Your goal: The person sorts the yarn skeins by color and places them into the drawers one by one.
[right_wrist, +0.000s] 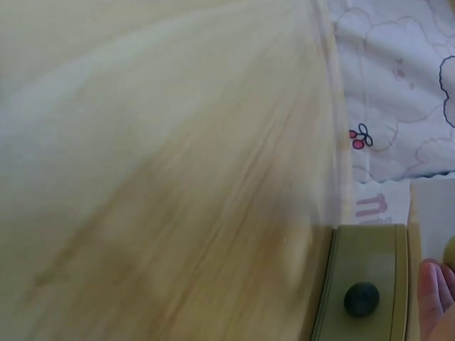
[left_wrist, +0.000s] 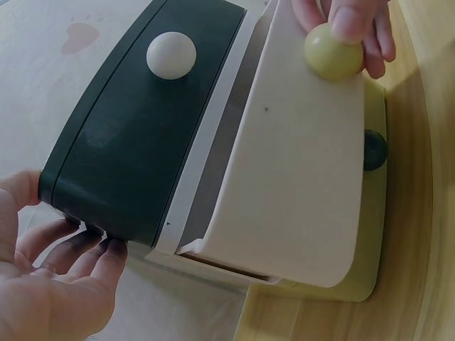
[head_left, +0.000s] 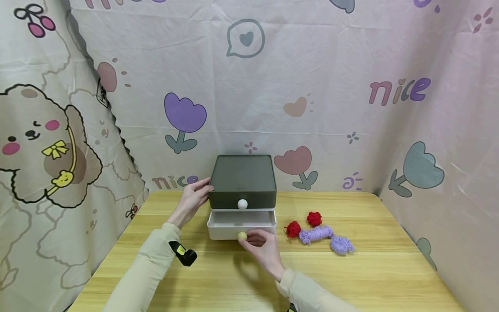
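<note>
A small drawer cabinet stands on the table, its dark green top drawer [head_left: 230,200] bearing a white knob [left_wrist: 170,55]. Under it, the white drawer [head_left: 224,232] is pulled out, showing its inside in the head view. My right hand [head_left: 265,249] pinches this drawer's yellow-green knob [left_wrist: 333,53] between thumb and fingers. At the cabinet's upper left side rests my left hand [left_wrist: 64,284], fingertips against the side and thumb by the top edge. A yellow-green bottom drawer [right_wrist: 366,263] with a dark green knob [right_wrist: 361,299] sits lowest, hidden from the head view.
Right of the cabinet lie red yarn balls [head_left: 314,219], a purple yarn bundle [head_left: 316,234] and a rounder purple one [head_left: 341,245]. A printed cloth [head_left: 249,86] hangs behind and beside the wooden table [head_left: 351,281].
</note>
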Available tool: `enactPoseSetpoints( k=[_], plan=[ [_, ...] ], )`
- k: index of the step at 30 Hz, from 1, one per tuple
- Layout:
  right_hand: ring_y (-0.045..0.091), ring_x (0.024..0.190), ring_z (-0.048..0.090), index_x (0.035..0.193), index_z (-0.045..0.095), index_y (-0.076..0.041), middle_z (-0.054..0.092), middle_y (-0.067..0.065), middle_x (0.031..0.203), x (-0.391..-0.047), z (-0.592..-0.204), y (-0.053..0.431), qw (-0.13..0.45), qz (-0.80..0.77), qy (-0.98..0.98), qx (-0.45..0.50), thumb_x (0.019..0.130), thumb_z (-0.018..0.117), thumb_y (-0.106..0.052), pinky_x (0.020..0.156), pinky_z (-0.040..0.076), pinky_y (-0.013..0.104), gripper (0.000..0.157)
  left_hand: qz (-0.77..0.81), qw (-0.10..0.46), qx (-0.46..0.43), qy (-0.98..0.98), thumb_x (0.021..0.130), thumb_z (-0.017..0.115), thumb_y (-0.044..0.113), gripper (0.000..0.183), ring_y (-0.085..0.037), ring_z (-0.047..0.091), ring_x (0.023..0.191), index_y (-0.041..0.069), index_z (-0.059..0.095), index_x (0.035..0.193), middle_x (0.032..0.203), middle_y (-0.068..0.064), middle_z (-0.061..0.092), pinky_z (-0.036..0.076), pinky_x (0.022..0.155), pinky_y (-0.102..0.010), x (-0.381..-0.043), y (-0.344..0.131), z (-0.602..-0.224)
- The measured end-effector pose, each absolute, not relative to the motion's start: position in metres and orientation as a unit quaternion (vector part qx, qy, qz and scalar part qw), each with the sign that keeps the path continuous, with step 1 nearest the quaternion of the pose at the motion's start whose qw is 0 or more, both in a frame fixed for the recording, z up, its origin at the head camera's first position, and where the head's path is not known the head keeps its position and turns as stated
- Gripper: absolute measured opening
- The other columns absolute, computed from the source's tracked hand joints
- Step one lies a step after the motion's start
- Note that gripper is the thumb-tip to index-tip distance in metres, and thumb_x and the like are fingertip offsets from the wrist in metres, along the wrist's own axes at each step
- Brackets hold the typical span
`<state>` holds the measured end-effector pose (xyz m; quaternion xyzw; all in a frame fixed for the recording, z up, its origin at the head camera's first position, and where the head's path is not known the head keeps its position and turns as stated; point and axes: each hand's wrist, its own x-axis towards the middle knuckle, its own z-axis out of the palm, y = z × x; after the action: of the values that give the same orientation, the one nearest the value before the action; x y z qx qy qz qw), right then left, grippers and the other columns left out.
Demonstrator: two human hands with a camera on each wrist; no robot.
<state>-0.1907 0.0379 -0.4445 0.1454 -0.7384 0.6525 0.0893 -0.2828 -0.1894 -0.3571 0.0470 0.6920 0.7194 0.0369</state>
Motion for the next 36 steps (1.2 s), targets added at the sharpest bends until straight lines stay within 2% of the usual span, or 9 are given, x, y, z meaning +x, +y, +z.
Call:
enactPoseSetpoints(
  k=[18,36],
  plan=[
    [0.015,0.073,0.067,0.090,0.066,0.000,0.069,0.016,0.084,-0.173,-0.444,0.045,0.069,0.639,-0.749,0.162,0.071,0.073,-0.012,0.067,0.055,0.022,0.025,0.717,0.034,0.046,0.694,0.087,0.054,0.013,0.057,-0.024,0.028,0.132,0.007,0.030,0.139,0.146,-0.015,0.025,0.026,0.108,-0.040,-0.283,-0.189,-0.357],
    [0.014,0.071,0.067,0.088,0.066,0.000,0.069,0.016,0.083,-0.167,-0.445,0.049,0.050,0.635,-0.750,0.178,0.070,0.074,-0.014,0.066,0.055,0.023,0.024,0.712,0.035,0.049,0.700,0.087,0.054,0.014,0.057,-0.024,0.027,0.133,0.007,0.031,0.139,0.146,-0.014,0.024,0.026,0.109,-0.041,-0.285,-0.189,-0.358]
  ],
)
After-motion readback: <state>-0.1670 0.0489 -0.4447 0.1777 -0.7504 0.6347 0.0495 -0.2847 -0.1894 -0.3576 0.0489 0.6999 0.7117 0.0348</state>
